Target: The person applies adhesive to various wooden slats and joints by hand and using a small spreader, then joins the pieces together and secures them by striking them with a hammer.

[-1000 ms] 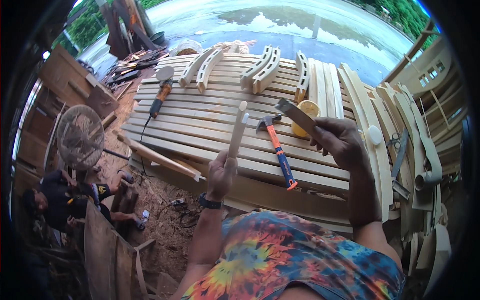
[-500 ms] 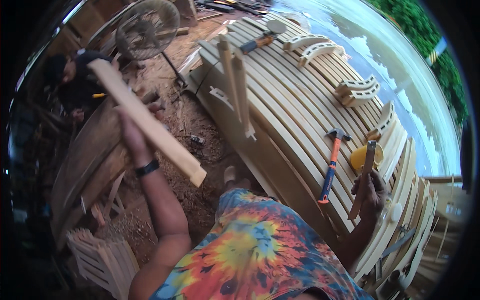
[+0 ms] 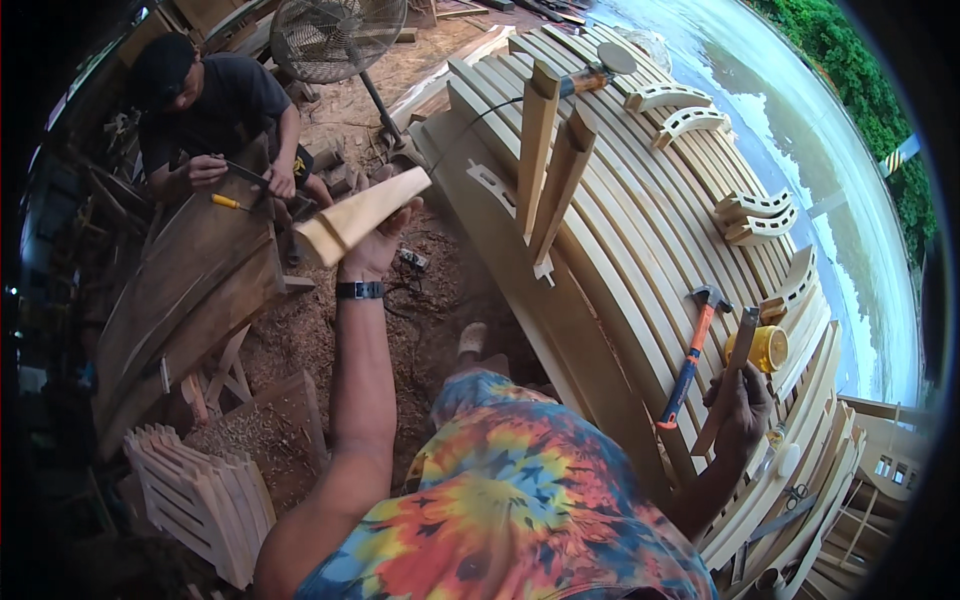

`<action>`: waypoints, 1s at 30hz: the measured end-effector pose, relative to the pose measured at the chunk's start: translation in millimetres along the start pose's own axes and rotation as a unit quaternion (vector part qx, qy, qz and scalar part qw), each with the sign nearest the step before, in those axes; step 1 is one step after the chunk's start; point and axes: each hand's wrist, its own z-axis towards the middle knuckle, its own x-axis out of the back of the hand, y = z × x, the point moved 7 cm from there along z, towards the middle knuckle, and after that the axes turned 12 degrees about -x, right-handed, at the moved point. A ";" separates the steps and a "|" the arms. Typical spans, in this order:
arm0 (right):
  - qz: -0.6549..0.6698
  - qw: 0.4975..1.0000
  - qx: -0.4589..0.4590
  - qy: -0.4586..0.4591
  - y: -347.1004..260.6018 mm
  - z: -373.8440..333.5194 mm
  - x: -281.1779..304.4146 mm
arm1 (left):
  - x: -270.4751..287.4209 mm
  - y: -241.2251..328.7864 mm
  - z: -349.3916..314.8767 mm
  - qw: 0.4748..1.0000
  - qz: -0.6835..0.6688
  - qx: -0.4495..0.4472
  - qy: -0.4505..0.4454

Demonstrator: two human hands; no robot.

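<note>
My left hand (image 3: 372, 250), with a dark watch at the wrist, is closed around a pale, shaped length of wood (image 3: 365, 215). One end of this wood points toward me, showing a stepped end. My right hand (image 3: 742, 405) grips a flat, narrow brown strip (image 3: 741, 342) with a darker upper end; its exact kind I cannot make out. Beside that hand, a claw hammer (image 3: 688, 368) with an orange and blue handle lies on long wooden slats (image 3: 620, 250). A yellow container (image 3: 768, 349) rests just beyond the right hand.
Two wooden posts (image 3: 540, 150) stand at the stack's near side. Curved slotted pieces (image 3: 690, 122) and an angle grinder (image 3: 595, 75) lie on the slats. A co-worker (image 3: 225, 110) handles a dark tool at a wooden panel (image 3: 190, 300). A fan (image 3: 335, 35) stands behind; slotted pieces (image 3: 200, 500) are stacked lower left.
My left hand has moved right and turned the wood, so its stepped end now faces left and nearer me. The view has shifted left, showing more of the co-worker. My right hand keeps its grip.
</note>
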 end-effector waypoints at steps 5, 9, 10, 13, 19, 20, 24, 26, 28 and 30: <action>0.000 0.998 -0.026 0.049 6.4 -3.6 -9.8 | -22.5 23.7 31.2 0.989 -0.115 0.001 -0.088; -0.010 0.998 -0.023 0.061 12.3 -4.9 -6.8 | -35.0 51.7 43.6 0.977 -0.170 -0.077 -0.105; -0.007 0.997 -0.022 0.069 14.4 -4.1 -7.5 | -46.1 55.3 44.1 0.972 -0.169 -0.082 -0.141; 0.015 0.995 -0.021 0.095 12.0 -6.7 -14.8 | -12.8 65.6 66.9 0.988 0.074 -0.130 -0.031; -0.011 0.992 -0.030 0.122 20.2 -1.4 -14.4 | -34.3 70.9 110.5 0.945 0.309 -0.108 -0.002; 0.003 0.992 -0.023 0.121 18.2 0.3 -18.0 | -44.2 69.9 117.3 0.911 0.395 -0.112 -0.042; 0.035 0.987 -0.040 0.151 14.3 -1.7 -21.7 | -82.0 61.3 149.7 0.783 0.570 -0.216 -0.119; 0.016 0.986 -0.042 0.160 8.9 -3.0 -24.2 | -75.6 36.4 173.1 0.824 0.503 -0.249 -0.074; 0.013 0.987 -0.025 0.161 1.6 -3.7 -29.8 | -79.8 10.7 180.3 0.864 0.403 -0.302 -0.027; 0.014 0.986 -0.021 0.164 3.6 -3.6 -23.5 | -88.8 5.7 175.6 0.817 0.388 -0.427 -0.020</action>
